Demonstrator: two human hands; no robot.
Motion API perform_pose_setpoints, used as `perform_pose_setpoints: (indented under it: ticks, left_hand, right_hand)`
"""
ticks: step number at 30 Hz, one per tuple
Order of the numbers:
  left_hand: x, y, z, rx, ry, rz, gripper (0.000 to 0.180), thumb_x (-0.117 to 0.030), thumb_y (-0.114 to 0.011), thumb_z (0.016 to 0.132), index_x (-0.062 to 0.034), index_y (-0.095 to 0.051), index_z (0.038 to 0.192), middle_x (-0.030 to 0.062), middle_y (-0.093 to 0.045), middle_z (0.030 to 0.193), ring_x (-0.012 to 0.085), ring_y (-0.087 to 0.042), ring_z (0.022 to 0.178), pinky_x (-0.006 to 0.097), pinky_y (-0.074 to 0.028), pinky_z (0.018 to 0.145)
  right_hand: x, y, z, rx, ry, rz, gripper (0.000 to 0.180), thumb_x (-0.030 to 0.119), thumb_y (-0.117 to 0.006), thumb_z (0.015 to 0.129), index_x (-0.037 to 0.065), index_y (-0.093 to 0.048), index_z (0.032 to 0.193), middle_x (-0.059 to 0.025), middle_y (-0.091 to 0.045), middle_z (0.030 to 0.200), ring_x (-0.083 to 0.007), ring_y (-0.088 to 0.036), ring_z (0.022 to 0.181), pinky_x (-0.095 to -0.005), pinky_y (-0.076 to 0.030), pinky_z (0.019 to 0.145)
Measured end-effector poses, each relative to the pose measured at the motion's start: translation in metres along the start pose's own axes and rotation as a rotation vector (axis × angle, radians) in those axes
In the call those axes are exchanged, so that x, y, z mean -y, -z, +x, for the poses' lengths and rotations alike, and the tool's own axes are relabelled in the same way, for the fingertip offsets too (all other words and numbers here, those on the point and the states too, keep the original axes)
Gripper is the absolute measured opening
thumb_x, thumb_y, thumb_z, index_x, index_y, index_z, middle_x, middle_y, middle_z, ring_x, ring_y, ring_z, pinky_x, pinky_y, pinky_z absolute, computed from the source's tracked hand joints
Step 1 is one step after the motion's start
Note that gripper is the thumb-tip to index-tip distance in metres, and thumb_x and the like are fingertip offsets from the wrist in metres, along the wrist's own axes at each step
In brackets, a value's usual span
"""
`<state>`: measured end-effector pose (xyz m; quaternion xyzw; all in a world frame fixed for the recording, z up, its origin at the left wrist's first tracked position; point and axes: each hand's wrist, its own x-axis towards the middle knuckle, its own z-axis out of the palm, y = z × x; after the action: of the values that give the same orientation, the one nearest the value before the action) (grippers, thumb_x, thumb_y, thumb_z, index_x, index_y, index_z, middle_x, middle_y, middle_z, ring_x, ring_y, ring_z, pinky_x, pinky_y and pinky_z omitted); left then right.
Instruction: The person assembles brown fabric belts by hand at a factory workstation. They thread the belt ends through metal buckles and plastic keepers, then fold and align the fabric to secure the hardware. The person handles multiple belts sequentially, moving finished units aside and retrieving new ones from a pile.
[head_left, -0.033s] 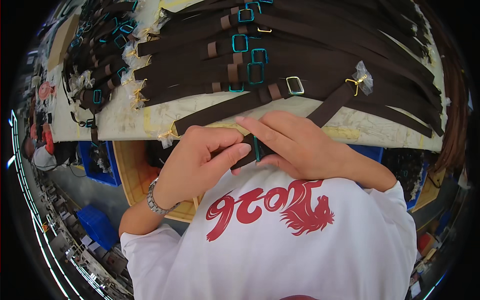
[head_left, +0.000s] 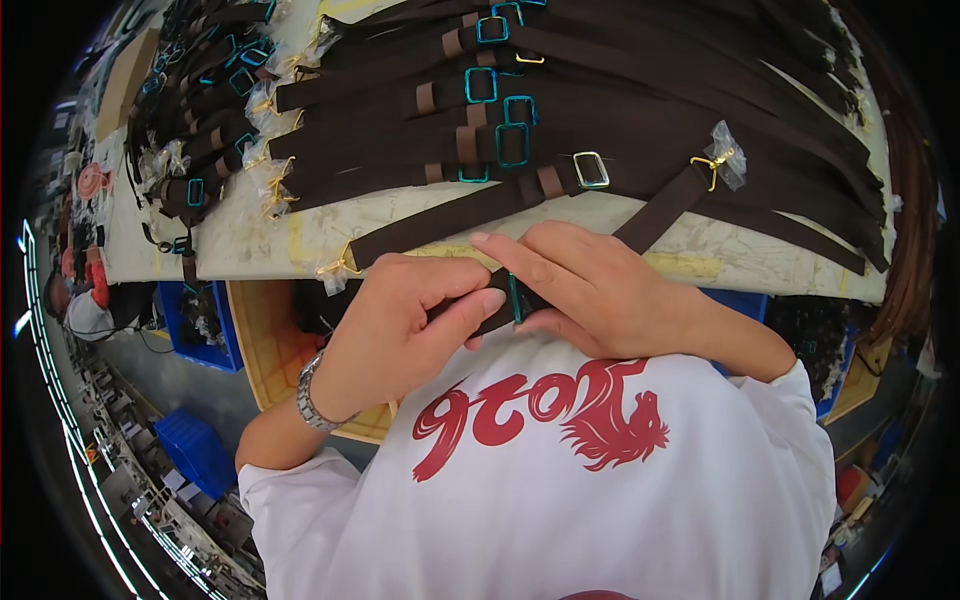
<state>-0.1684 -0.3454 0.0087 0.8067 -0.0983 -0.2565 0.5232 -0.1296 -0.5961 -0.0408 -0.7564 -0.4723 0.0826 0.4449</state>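
Note:
Just in front of my shirt, a dark brown strap (head_left: 493, 319) passes between my two hands, with a blue-green buckle (head_left: 515, 298) standing edge-on around it. My left hand (head_left: 400, 310) pinches the strap on the buckle's left side, thumb on top. On the other side my right hand (head_left: 605, 290) grips it, fingers over the strap and thumb below; its fingers hide part of the webbing. Beyond that hand, a strap length (head_left: 665, 210) runs up to a gold hook (head_left: 714, 168) in clear plastic. A silver buckle (head_left: 590, 170) lies beyond my hands.
Many dark straps with blue-filmed buckles cover the table (head_left: 380, 212). More lie heaped at the far left, near a cardboard piece (head_left: 127, 85). Below the table edge are a wooden box (head_left: 252, 345) and a blue crate (head_left: 226, 330). A person (head_left: 88, 300) is at left.

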Motion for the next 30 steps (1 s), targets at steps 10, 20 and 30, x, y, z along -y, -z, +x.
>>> perform_pose_setpoints:
  ticks: [10, 20, 30]
  left_hand:
    - [-0.001, -0.008, -0.010, -0.120, -0.339, 0.261, 0.006, -0.003, -0.076, 0.091, -0.0001, -0.070, 0.089, 0.0096, -0.064, 0.073, 0.0268, -0.063, 0.060, 0.035, -0.044, 0.054]
    - [-0.001, -0.004, -0.008, -0.071, -0.046, -0.124, 0.005, -0.003, -0.074, 0.094, 0.0009, -0.073, 0.091, 0.0072, -0.067, 0.073, 0.0183, -0.064, 0.058, 0.032, -0.044, 0.054]
    - [0.002, -0.002, 0.008, 0.101, -0.165, -0.064, 0.013, -0.007, -0.077, 0.093, 0.0004, -0.070, 0.087, 0.0055, -0.062, 0.066, 0.0168, -0.051, 0.052, 0.032, -0.036, 0.050]
  right_hand:
    - [-0.001, 0.003, -0.001, -0.013, 0.104, 0.046, 0.079, 0.019, -0.088, 0.085, 0.000, -0.053, 0.153, -0.0106, -0.067, 0.107, -0.0325, -0.068, 0.092, -0.0425, -0.058, 0.079]
    - [-0.012, -0.003, -0.005, -0.232, 0.099, 0.223, 0.065, 0.022, -0.092, 0.082, -0.001, -0.068, 0.138, -0.0178, -0.075, 0.127, -0.0351, -0.074, 0.106, -0.0407, -0.061, 0.088]
    - [-0.014, -0.007, -0.020, -0.167, 0.142, 0.252, 0.070, 0.020, -0.091, 0.083, -0.003, -0.064, 0.143, -0.0178, -0.074, 0.124, -0.0344, -0.072, 0.102, -0.0431, -0.060, 0.085]
